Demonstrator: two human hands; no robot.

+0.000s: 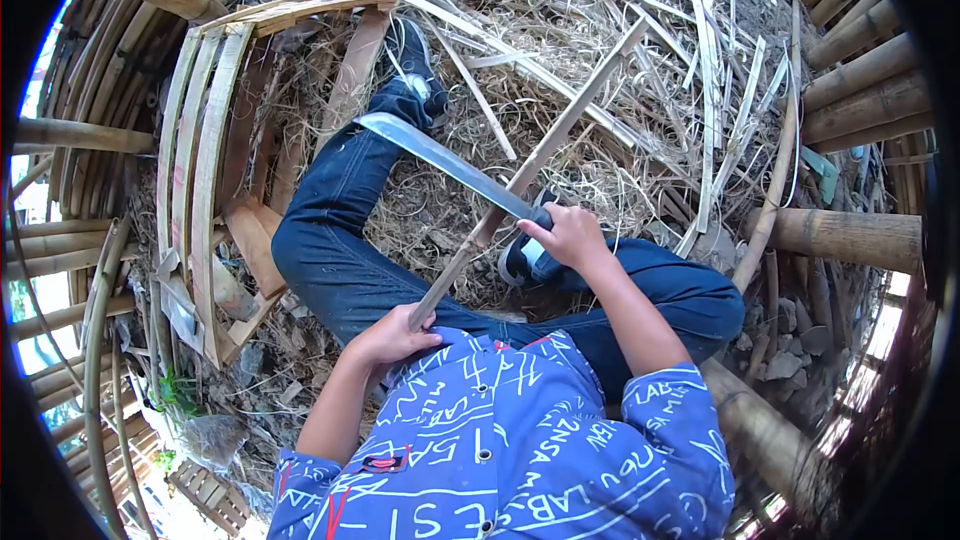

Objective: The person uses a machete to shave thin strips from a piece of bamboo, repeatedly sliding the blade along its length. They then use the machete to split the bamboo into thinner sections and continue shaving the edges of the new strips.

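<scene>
My left hand (395, 338) is closed around the near end of a long bamboo strip (580, 103), close to my waist. The strip slants away from me to the upper right, over the litter on the ground. In my right hand (572, 237) is the dark handle of a machete (435, 151), its fingers wrapped around it. The broad blade points to the upper left and crosses the strip near its middle, seemingly touching it. A darker node shows on the strip just below the crossing.
I sit on the ground with my legs bent around shavings (450, 205). Split bamboo strips (705, 80) lie scattered ahead. On the left stands a slatted wooden frame (205, 140). Bamboo poles (850, 238) stick in from the right, with stones (783, 365) below.
</scene>
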